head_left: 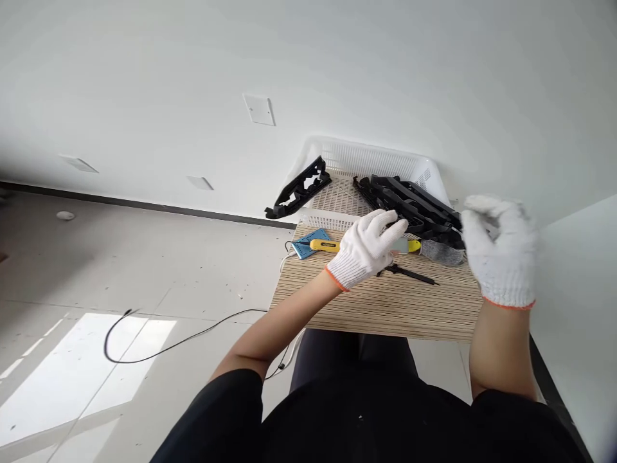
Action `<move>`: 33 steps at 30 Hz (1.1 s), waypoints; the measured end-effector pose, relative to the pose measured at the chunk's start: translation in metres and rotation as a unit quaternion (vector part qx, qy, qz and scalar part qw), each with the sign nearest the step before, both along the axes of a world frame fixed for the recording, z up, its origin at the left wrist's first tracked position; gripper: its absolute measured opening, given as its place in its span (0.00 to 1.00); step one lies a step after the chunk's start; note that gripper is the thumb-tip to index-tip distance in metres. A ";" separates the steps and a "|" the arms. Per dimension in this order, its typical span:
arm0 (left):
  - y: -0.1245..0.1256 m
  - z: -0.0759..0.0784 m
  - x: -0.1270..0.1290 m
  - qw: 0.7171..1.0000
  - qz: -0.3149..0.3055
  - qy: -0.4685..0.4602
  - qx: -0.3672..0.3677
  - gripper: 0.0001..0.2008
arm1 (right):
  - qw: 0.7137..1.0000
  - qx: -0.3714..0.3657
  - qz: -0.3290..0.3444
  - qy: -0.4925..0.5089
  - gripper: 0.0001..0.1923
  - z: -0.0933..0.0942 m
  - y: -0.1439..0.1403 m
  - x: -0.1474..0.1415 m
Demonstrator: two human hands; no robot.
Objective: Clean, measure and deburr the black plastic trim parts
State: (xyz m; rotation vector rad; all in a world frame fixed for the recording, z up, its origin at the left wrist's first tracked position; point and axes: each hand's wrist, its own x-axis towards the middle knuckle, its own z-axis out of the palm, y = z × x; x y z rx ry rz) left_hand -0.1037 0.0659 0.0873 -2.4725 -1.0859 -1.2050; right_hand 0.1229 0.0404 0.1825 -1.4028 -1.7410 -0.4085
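Note:
My left hand (370, 245), in a white knit glove with an orange cuff, is over the back of the wood-grain table. Its fingers are bent but apart, and I see nothing held in them. Beside it lies a yellow-handled tool (324, 245), its other end hidden by the glove. Past the fingers shows a pale item with a yellow end (413, 246), partly covered. Just below lies a thin black pointed tool (414, 275). My right hand (501, 251), gloved alike, is raised at the table's right side. Its fingers curl in and are motion-blurred; any contents are hidden.
A white plastic basket (376, 153) against the wall holds black moulded parts (409, 202); another black part (299, 190) rests over its left rim. A blue pad (311, 243) and a grey cloth-like item (441, 252) lie on the table (337, 308). A black cable (193, 335) trails on the floor.

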 end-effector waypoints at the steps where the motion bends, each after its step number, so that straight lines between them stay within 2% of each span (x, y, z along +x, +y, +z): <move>1: 0.008 0.000 0.010 1.000 0.002 0.008 -0.009 0.25 | 0.999 -0.033 0.020 -0.034 0.12 -0.002 0.000 0.001; 5: 0.028 0.001 0.026 0.999 0.032 0.035 -0.015 0.19 | 0.979 -0.128 0.078 -0.135 0.15 -0.010 0.005 0.002; 7: 0.031 0.002 0.024 0.998 0.035 0.043 0.001 0.17 | 0.978 -0.134 0.089 -0.134 0.16 -0.011 0.009 0.007; 12: 0.029 0.001 0.011 0.996 0.055 0.036 0.053 0.16 | 0.983 -0.136 0.065 -0.108 0.15 -0.009 0.013 0.025; 15: 0.029 -0.002 0.002 0.994 0.103 0.019 0.026 0.15 | 0.987 -0.106 0.066 -0.097 0.14 -0.012 0.008 0.033; 18: 0.032 -0.002 -0.006 0.991 0.130 0.026 -0.009 0.17 | 0.994 -0.025 0.068 -0.076 0.12 -0.019 -0.003 0.038; 20: 0.031 -0.001 -0.009 0.992 0.121 0.033 0.001 0.19 | 0.992 0.030 0.099 -0.073 0.13 -0.026 -0.013 0.040; 22: 0.025 0.002 -0.012 0.993 0.110 0.021 0.035 0.20 | 0.982 0.065 0.163 -0.069 0.17 -0.035 -0.023 0.042; 25: -0.002 0.010 -0.014 0.992 0.092 -0.009 0.090 0.23 | 0.965 0.053 0.256 -0.026 0.20 -0.055 -0.038 0.040; 29: -0.066 0.016 -0.019 0.983 0.081 -0.055 0.153 0.20 | 0.949 -0.067 0.299 0.067 0.15 -0.091 -0.055 0.031; 31: -0.102 0.007 -0.022 0.983 0.042 -0.065 0.166 0.18 | 0.929 -0.140 0.319 0.129 0.12 -0.108 -0.061 0.024; 33: -0.135 -0.012 -0.024 0.981 0.008 -0.067 0.179 0.16 | 0.872 -0.238 0.353 0.240 0.14 -0.118 -0.064 0.013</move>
